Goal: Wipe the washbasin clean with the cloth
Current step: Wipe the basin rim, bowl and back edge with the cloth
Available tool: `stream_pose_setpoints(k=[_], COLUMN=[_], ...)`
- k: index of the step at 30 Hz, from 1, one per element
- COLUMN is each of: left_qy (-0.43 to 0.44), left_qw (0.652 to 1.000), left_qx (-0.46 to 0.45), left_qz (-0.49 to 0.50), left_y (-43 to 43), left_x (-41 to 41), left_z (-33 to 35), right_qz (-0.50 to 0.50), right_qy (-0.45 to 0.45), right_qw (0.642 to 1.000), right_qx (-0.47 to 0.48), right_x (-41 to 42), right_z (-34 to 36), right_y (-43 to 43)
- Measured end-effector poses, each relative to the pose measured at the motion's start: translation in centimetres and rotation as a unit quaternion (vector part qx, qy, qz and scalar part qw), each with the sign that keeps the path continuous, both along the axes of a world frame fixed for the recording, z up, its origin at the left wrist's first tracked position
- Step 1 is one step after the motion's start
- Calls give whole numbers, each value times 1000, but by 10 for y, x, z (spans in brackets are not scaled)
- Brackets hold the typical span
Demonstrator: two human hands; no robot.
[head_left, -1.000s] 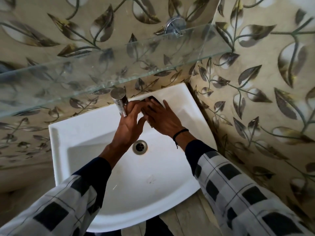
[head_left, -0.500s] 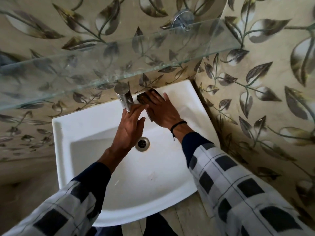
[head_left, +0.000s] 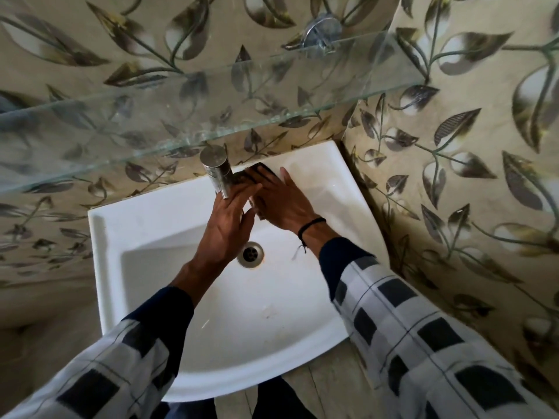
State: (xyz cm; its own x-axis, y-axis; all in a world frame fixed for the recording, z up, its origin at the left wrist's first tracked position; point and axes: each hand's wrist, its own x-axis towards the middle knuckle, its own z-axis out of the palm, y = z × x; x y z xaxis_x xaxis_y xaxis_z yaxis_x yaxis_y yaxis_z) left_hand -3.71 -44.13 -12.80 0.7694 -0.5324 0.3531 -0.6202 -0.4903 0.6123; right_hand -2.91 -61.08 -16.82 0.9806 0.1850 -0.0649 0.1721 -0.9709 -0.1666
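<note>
The white washbasin [head_left: 145, 225] is fixed in a wall corner, with a chrome tap [head_left: 216, 167] on its back rim. A dark cloth [head_left: 263, 169] lies on the back rim just right of the tap. My right hand [head_left: 282, 205] presses flat on the cloth, fingers spread, and covers most of it. My left hand [head_left: 227, 228] reaches over the bowl with straight fingers; its fingertips rest by the tap spout at the cloth's left edge. It grips nothing that I can see.
The drain [head_left: 250, 254] sits mid-bowl below both wrists. A glass shelf [head_left: 181, 110] juts out above the tap, held by a chrome bracket [head_left: 321, 31]. Leaf-patterned tiled walls [head_left: 453, 176] close in behind and to the right.
Both hands have slid a little toward the back rim. The cloth under my right hand now lies further back, beside the tap.
</note>
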Motion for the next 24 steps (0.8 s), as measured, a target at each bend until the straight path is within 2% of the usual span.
stream_pose_setpoints(k=[2, 6, 10, 15, 20, 21, 24], left_qy=[5, 14, 9, 30, 22, 23, 25], left_qw=[1000, 1000, 1000, 999, 1000, 1000, 1000], left_qx=[4, -13, -16, -9, -12, -8, -12], left_qz=[1, 18, 12, 26, 16, 14, 12], left_y=[0, -2, -2, -2, 0, 2, 1], left_x=[0, -4, -2, -4, -2, -2, -2], left_z=[0, 0, 0, -1, -1, 0, -1], right_qz=[-1, -75, -12, -133, -19, -24, -120], right_qy=[5, -4, -18, -29, -41, -47, -45], right_qw=[1000, 997, 1000, 990, 999, 999, 991], right_qx=[-14, 31, 2, 24, -5, -9, 29], right_x=[4, 3, -7, -1, -17, -14, -6], right_z=[4, -6, -9, -12, -18, -17, -15], right_y=[-5, 20, -8, -7, -9, -14, -2])
